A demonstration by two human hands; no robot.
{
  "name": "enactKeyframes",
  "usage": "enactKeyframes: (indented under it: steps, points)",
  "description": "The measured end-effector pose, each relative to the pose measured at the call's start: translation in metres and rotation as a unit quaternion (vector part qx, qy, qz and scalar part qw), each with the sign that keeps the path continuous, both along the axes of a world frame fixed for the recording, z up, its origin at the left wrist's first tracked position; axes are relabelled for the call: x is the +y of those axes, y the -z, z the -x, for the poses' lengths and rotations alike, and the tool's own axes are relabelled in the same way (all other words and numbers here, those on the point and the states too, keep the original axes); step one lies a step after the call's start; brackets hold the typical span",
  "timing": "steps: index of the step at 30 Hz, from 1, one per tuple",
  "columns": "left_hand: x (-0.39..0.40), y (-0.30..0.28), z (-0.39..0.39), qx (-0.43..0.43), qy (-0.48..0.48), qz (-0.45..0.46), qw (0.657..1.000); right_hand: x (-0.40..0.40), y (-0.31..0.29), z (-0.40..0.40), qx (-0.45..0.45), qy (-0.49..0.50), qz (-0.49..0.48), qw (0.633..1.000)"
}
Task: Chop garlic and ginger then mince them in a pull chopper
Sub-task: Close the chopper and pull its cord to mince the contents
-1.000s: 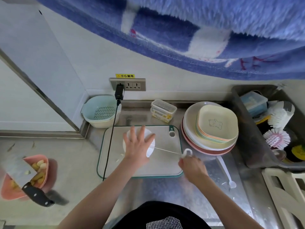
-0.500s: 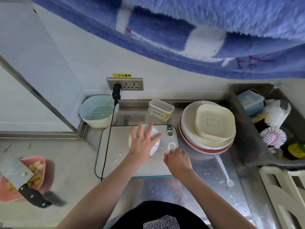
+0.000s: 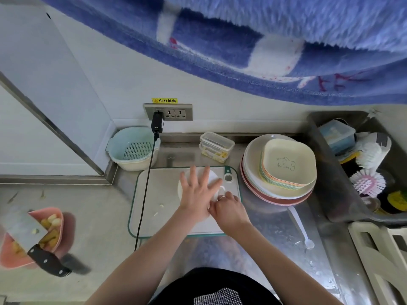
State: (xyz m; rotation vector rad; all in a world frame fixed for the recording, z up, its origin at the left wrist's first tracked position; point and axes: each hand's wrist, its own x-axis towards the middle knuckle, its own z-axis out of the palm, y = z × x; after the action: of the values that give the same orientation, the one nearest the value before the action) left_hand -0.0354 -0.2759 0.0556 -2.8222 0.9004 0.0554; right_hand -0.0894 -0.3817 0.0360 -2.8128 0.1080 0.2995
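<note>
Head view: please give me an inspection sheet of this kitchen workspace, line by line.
Surface: steel counter, wet spots at right.
Job's things: pull chopper on cutting board; cleaver across pink bowl of garlic and ginger.
Clutter: stacked plates, colander, lidded box, white spoon.
Hands: left hand flat on chopper; right hand grips pull handle.
Cables: black cord crosses board.
Surroundings: sink with brushes; blue towel overhead.
</note>
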Motion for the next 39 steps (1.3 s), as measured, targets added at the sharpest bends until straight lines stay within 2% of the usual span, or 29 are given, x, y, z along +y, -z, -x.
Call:
enactKeyframes:
  steps: [4,8,13,16,21,25,29,35,39]
  points:
    - [0.010,0.005,-0.007,-0.008,0.028,-0.048,0.998,-0.006,0.007,0.004,0.012,0.020,0.051,0.998]
    - [0.030,0.001,-0.023,0.006,-0.045,-0.041,0.998,-0.025,0.017,0.016,0.080,0.092,0.092,0.988]
    - [0.042,0.002,-0.026,-0.002,-0.069,-0.051,0.996,-0.049,0.019,0.027,0.120,0.157,0.079,0.977]
    - [0.032,0.001,-0.017,-0.007,-0.057,-0.018,0.998,-0.038,0.012,0.017,0.104,0.131,0.062,0.984]
    - [0.011,0.000,-0.009,-0.025,-0.006,0.020,0.999,0.005,-0.006,-0.004,-0.045,0.001,0.036,0.998]
    - [0.016,-0.003,-0.011,-0.024,0.028,-0.011,0.999,-0.004,0.000,-0.005,-0.012,-0.006,0.085,0.996]
    - [0.020,-0.007,-0.014,-0.019,0.023,-0.030,0.999,-0.025,0.012,0.006,0.054,0.070,0.123,0.988]
    - [0.033,-0.012,-0.030,-0.011,-0.015,-0.039,0.999,-0.062,0.025,0.024,0.106,0.222,0.086,0.965]
    - [0.042,-0.006,-0.028,0.011,-0.036,-0.037,0.999,-0.075,0.031,0.034,0.143,0.281,0.052,0.947]
